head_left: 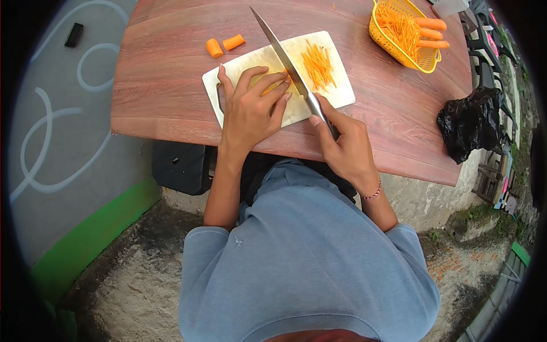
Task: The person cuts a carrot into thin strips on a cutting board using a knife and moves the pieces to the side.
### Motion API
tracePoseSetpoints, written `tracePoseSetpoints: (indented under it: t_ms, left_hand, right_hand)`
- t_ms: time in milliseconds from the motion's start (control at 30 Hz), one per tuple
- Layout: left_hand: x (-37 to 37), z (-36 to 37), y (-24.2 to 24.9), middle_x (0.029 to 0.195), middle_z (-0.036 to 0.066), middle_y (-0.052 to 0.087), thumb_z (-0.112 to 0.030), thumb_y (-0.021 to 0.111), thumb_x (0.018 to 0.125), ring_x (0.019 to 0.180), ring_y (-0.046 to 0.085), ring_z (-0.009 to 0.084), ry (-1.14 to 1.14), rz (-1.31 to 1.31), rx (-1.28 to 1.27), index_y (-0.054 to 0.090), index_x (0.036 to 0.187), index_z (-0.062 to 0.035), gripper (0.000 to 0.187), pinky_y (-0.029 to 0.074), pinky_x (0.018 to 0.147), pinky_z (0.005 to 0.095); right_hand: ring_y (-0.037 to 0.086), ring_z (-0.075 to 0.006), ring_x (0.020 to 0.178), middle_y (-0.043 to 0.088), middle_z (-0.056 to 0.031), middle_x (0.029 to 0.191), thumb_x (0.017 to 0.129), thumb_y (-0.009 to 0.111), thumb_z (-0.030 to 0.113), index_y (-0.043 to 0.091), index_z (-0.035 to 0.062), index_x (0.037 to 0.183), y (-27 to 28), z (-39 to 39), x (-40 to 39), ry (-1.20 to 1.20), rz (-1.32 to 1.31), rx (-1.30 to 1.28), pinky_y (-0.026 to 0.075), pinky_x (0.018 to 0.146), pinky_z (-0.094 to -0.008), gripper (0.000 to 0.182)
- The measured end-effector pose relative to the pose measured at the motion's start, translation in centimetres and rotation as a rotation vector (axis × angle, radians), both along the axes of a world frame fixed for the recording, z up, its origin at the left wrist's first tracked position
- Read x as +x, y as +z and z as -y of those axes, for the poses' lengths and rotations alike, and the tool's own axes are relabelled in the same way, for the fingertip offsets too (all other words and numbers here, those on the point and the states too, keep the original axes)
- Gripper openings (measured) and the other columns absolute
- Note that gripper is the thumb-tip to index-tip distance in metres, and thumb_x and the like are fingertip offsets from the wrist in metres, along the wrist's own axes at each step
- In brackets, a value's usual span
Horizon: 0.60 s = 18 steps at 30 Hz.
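On the table [165, 85] lay a board [256, 60]; the left hand [249, 108] held carrot [276, 86] there, fingers bent; the right hand [348, 142] gripped a knife [279, 49].

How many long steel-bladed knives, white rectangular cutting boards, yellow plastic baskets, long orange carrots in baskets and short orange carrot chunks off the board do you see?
Steel-bladed knife: 1
White cutting board: 1
Yellow basket: 1
Long carrots visible in the basket: 3
Short carrot chunks: 2
Total: 8

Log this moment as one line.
left hand: on carrot piece | right hand: gripping knife | cutting board: carrot strips beside knife | yellow basket: carrot shreds, carrots
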<state>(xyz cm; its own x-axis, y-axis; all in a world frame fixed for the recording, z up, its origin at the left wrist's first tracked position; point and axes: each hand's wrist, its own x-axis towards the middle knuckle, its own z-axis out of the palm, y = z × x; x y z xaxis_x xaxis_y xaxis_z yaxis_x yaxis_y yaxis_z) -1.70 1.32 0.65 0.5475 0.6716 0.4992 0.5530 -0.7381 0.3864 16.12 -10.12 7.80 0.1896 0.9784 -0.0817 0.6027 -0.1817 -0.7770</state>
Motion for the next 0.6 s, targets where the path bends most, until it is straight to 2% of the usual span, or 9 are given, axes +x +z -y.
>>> tracePoseSetpoints:
  t_ms: [400,600]
  left_hand:
    - [-0.03,-0.11,-0.18,0.119,-0.006,0.077,-0.025,0.08,0.091,0.124,0.064,0.0239,-0.007,0.027,-0.01,0.084,0.105,-0.0129,0.019,0.014,0.116,0.0793]
    - [0.07,-0.08,-0.04,0.118,-0.006,0.077,-0.024,0.079,0.09,0.123,0.064,0.0235,-0.005,0.018,0.003,0.084,0.105,-0.0131,0.019,0.015,0.116,0.079]
  right_hand:
    - [0.072,-0.0436,0.076,0.069,-0.0292,0.085,0.1,0.071,0.015,0.068,-0.001,0.138,-0.44,0.42,0.35,0.031,0.039,0.063,0.056,0.071,-0.0448,0.042]
    - [0.071,-0.0439,0.074,0.069,-0.0275,0.082,0.1,0.07,0.014,0.066,-0.0009,0.139,-0.74,0.31,-0.32,0.066,0.138,0.118,0.055,0.067,-0.0489,0.042]
